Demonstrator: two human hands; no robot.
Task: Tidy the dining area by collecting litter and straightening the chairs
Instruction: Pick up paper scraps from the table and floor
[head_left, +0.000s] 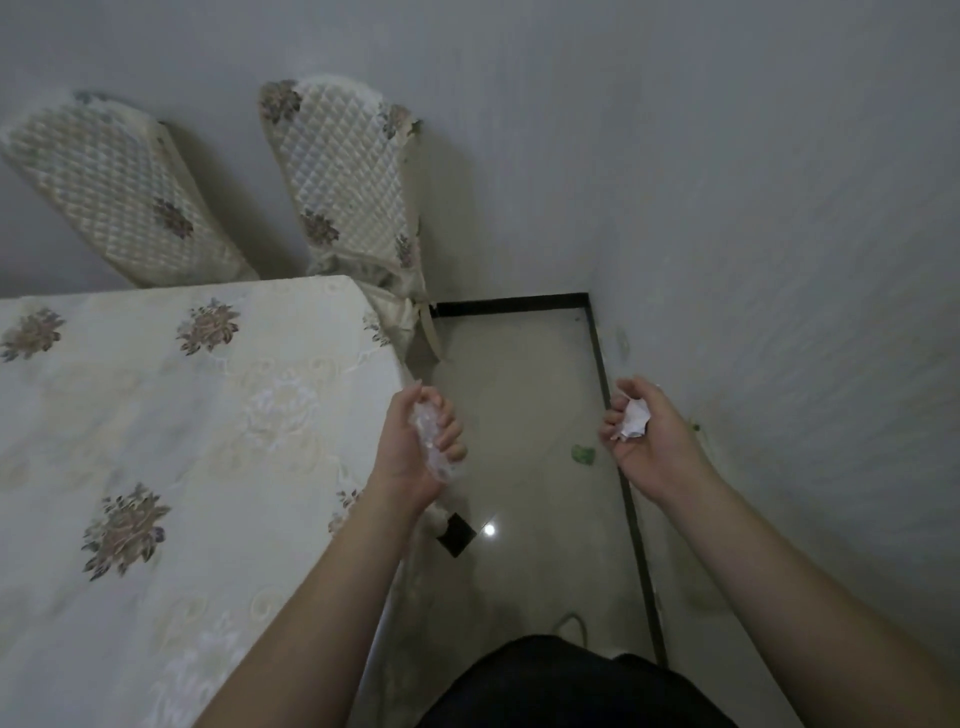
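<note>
Both hands hold litter beside the table (182, 415).

The left hand (415, 447) keeps a clenched grip on crumpled clear plastic (434, 447) at 6 o'clock; the right hand (649, 441) cups crumpled white paper (635, 420) at 4 o'clock. A green scrap (583, 454) lies on the floor between them; two chairs (343, 176) stand at 11 o'clock.

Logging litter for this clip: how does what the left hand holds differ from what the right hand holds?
The left hand grips crumpled clear plastic that pokes out below its fingers; the right hand holds a crumpled white paper scrap. The plastic is see-through and longer; the paper is opaque and compact. Both are crumpled litter, held above the floor.
</note>
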